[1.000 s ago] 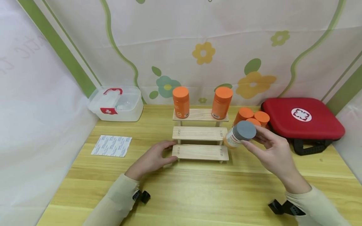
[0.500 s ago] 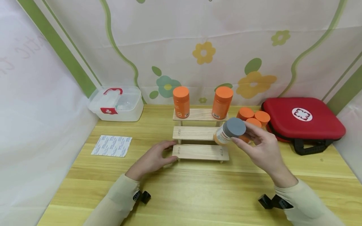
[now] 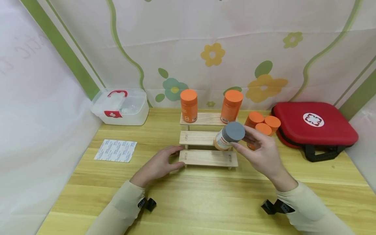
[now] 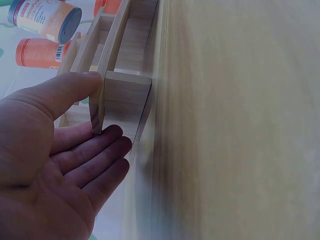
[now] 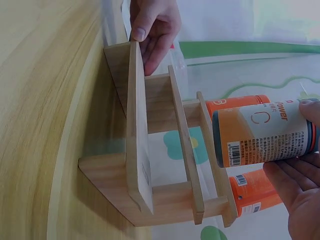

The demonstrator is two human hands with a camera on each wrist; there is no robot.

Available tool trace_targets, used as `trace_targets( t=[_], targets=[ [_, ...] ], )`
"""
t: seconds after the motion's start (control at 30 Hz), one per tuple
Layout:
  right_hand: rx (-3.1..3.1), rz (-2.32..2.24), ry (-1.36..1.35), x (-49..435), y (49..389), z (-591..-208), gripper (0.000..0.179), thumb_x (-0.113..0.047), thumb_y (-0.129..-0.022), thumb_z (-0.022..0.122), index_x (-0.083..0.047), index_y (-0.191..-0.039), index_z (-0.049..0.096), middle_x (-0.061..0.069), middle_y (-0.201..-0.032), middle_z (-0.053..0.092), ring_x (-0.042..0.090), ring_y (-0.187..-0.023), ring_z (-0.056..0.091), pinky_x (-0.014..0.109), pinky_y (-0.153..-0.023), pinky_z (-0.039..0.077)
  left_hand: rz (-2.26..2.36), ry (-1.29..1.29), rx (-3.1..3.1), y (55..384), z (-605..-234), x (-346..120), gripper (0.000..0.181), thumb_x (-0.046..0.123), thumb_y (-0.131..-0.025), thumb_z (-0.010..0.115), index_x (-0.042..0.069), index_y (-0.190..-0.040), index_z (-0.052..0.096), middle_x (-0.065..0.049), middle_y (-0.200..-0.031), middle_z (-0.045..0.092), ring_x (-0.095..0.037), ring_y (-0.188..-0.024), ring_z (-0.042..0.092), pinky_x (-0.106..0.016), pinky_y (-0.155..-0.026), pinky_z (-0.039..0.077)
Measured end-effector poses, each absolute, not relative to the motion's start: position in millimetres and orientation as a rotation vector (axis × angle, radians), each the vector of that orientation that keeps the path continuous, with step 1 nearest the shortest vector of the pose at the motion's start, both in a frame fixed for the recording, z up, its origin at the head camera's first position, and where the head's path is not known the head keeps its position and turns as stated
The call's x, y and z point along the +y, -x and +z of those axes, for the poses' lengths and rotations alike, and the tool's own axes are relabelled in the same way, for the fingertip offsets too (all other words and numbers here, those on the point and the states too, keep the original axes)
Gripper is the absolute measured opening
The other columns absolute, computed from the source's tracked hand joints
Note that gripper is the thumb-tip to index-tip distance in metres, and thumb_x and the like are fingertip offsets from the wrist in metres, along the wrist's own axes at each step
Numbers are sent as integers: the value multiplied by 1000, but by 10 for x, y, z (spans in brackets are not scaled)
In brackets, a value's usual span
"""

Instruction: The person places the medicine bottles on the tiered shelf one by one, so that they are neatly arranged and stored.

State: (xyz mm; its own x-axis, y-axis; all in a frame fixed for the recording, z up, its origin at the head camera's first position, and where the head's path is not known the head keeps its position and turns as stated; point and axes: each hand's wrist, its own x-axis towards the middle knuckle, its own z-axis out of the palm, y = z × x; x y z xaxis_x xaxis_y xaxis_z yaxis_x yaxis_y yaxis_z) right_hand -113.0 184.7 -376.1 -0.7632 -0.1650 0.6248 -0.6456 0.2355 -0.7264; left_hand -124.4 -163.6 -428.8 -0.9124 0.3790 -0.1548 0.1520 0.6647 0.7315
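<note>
My right hand grips a pill bottle by its grey cap, thumb on the near side. White and orange in colour, the bottle tilts over the right part of the middle step; in the right wrist view a gap shows between its base and the boards. A three-step wooden rack stands mid-table. At the left end of its lowest step, my left hand pinches the board, thumb on the top edge and fingers below, as the left wrist view shows. Two orange bottles, left and right, stand on the top step.
Several orange-capped bottles cluster right of the rack, just beyond my right hand. Behind them lies a red first-aid case. A clear plastic box with a red handle and a printed white sheet are at the left.
My right hand has carried the grey-capped bottle leftward, from beside the rack to over the middle step's right part. My left hand keeps its place on the rack.
</note>
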Motion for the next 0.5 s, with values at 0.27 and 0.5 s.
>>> trace_targets(
  t=[0.27, 0.5],
  targets=[
    [-2007, 1640, -812, 1738, 1188, -3786, 71, 32, -71, 79, 10, -138, 68, -3, -129, 76, 6, -115, 76, 20, -96, 62, 1093, -421, 2586, 1239, -4267, -1631, 64, 33, -99, 81, 14, -155, 58, -9, -159, 59, -31, -149, 54, -54, -128, 42],
    [-2016, 1653, -777, 1667, 1216, -3807, 68, 29, -73, 79, 9, -137, 68, -6, -130, 76, 6, -116, 75, 20, -98, 61, 1092, -424, 2584, 1244, -4264, -1629, 64, 33, -99, 81, 14, -156, 58, -10, -160, 58, -32, -150, 54, -54, -128, 41]
  ],
)
